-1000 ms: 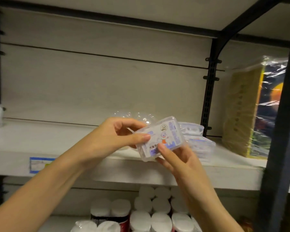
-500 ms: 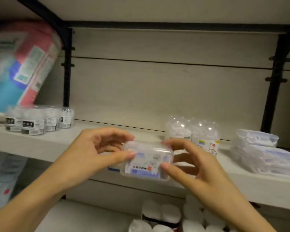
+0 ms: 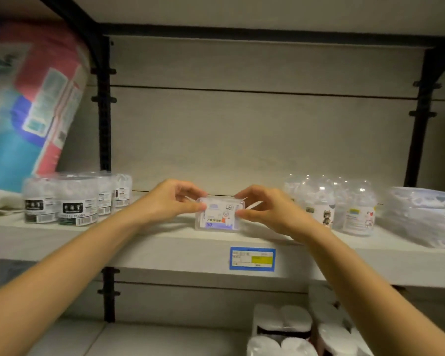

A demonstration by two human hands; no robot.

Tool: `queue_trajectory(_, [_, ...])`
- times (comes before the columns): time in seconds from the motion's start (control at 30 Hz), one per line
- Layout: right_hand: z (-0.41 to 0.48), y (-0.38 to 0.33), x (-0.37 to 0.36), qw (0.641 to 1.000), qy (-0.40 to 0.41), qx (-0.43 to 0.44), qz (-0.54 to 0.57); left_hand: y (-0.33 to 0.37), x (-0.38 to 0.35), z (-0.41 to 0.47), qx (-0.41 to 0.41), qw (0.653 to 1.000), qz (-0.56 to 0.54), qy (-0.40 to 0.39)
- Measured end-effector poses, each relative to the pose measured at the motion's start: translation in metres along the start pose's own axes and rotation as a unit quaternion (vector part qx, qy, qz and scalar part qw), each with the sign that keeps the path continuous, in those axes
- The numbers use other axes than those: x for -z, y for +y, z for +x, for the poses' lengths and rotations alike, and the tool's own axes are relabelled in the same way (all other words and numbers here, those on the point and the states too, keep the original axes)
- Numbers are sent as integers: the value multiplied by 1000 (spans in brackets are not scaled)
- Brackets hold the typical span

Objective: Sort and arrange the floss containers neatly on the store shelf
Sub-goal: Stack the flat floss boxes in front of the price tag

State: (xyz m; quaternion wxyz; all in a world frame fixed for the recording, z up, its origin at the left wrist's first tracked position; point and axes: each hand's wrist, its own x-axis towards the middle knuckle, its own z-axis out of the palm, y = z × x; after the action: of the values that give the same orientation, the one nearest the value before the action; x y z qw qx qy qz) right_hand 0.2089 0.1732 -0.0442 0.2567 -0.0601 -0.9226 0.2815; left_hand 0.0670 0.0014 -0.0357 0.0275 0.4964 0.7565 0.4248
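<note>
A clear rectangular floss box with a white and purple label stands upright on its long edge on the pale shelf, near the middle. My left hand pinches its upper left corner and my right hand pinches its upper right corner. Round clear floss tubs with black labels stand in a row at the left. Clear domed floss jars with cartoon labels stand at the right, and flat clear floss boxes are stacked at the far right.
A large red and blue plastic-wrapped pack leans at the upper left. Black uprights frame the bay. A blue price tag sits on the shelf edge. White-capped bottles fill the lower shelf at right.
The view swung left and the box went from held in the air, tilted, to standing upright on the shelf, with both hands now at its top corners.
</note>
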Motion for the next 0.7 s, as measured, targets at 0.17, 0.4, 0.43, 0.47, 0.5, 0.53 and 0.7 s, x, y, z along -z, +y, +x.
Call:
queue_trajectory(0.17, [-7, -7, 3, 1000, -14, -10, -5, -3, 5, -5, -25, 999, -36, -14])
queue_trajectory(0.4, [-24, -20, 9, 999, -37, 7, 3, -16, 13, -13, -85, 993, -67, -34])
queue_trajectory(0.43, [-23, -21, 10, 999, -40, 0, 3, -15, 13, -13, -82, 994, -65, -37])
queue_trajectory(0.47, [-22, -21, 10, 999, -45, -7, 3, -12, 13, -13, -78, 994, -67, -42])
queue_trajectory(0.5, [-21, -21, 11, 999, -49, -12, 3, -9, 13, -14, -75, 994, -66, -47])
queue_trajectory(0.53, [-21, -21, 11, 999, -51, -14, 1, -6, 13, -14, -70, 995, -59, -47])
queue_trajectory(0.7, [-36, -20, 15, 999, -46, 0, -17, -8, 15, -12, -73, 996, 4, -43])
